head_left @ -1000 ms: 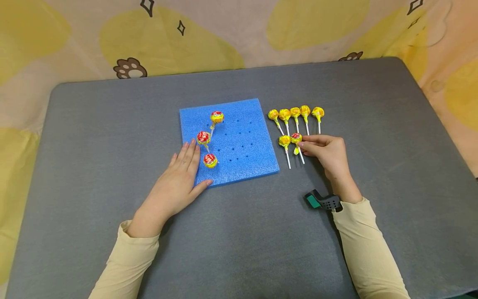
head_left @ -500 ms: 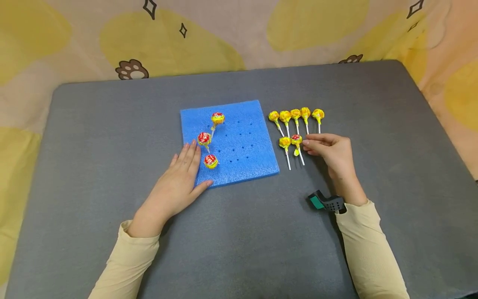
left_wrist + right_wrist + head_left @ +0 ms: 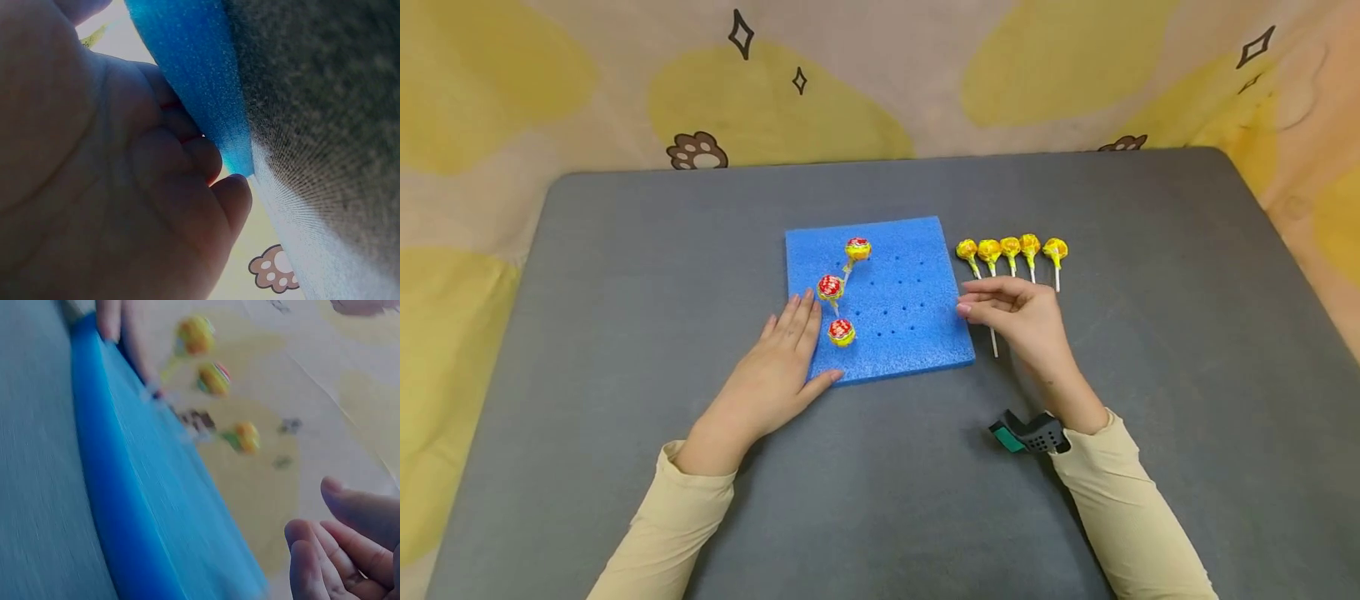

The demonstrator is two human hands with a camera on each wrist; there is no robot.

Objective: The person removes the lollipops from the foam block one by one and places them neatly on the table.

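Note:
My left hand [image 3: 771, 367] lies flat across the left edge of a blue foam board [image 3: 917, 350], fingers straight. The left wrist view shows its palm against the board's side [image 3: 200, 69]. Three lollipops stand in the board: a rear one [image 3: 857, 249], a middle one [image 3: 831, 287] and a front one [image 3: 842, 332], all yellow with red tops. My right hand [image 3: 1018, 321] hovers by the board's right edge. In the right wrist view its thumb [image 3: 359, 509] and fingers stand apart with nothing between them. It hides the heads of the nearer lollipops; one white stick [image 3: 995, 342] shows below it.
Several yellow lollipops lie in a row right of the board, the rightmost [image 3: 1055, 249] a little apart. Rows of small holes dot the board. A grey table [image 3: 880, 500] bears everything; a patterned cloth [image 3: 865, 83] hangs behind it. A black-and-green device [image 3: 1026, 433] sits at my right wrist.
My right hand has come off the red-topped lollipop on the table and moved left to the board's edge. The head view has shifted slightly. My left hand has stayed on the board.

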